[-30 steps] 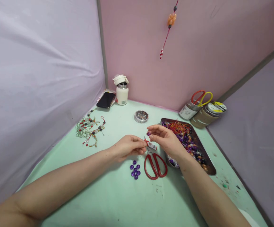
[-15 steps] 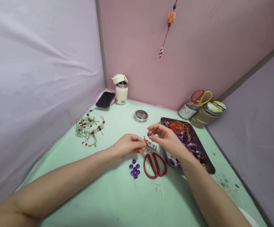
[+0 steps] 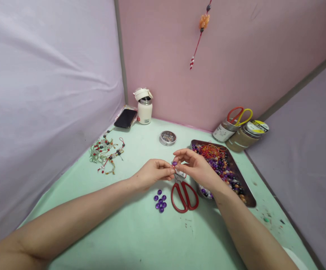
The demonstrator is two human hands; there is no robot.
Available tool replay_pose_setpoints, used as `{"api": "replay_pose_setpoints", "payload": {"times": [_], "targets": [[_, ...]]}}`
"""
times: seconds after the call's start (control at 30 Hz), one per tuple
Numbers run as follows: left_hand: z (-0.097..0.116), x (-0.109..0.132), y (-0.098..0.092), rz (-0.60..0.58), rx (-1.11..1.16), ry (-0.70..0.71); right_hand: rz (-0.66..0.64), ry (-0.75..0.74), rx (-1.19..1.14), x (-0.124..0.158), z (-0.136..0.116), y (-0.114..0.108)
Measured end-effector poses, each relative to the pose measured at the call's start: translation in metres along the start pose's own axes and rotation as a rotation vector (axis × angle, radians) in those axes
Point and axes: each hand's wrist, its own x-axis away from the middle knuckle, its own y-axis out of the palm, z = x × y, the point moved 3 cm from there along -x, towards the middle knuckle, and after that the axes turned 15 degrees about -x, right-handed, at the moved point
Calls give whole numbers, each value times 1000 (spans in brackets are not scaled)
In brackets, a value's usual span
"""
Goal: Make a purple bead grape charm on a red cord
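Over the table, my right hand (image 3: 193, 162) pinches a purple bead (image 3: 174, 163) between thumb and fingertips. My left hand (image 3: 155, 173) is closed in a pinch right beside that bead; what its fingertips hold is too small to make out. Below the hands lie scissors (image 3: 180, 195) with red handles, the blades partly covered by a small white-and-red labelled item (image 3: 181, 173). Several loose purple beads (image 3: 160, 202) form a cluster left of the scissors. Partly behind my right wrist sits a metal tray (image 3: 247, 187) of mixed beads and red-orange cords.
A round clear case (image 3: 168, 138) of small metal bits stands behind my hands. Beaded strings (image 3: 106, 150) lie at left, near a phone (image 3: 126, 118) and a white bottle (image 3: 145, 110). Two jars (image 3: 243, 137) (image 3: 223, 131) stand at back right. A beaded pendant (image 3: 204, 21) hangs on the wall.
My right hand has brought the purple bead slightly left and down to my left fingertips. The left hand has stayed nearly in place.
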Motion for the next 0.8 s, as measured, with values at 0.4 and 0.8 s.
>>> {"api": "replay_pose_setpoints", "payload": {"times": [0.4,0.8], "targets": [[-5,-4,1,13,108,11,-32,-116,169,5,-4,2],[-7,-4,0,-94,290,-72,-44,-237,378,7,-13,6]]}}
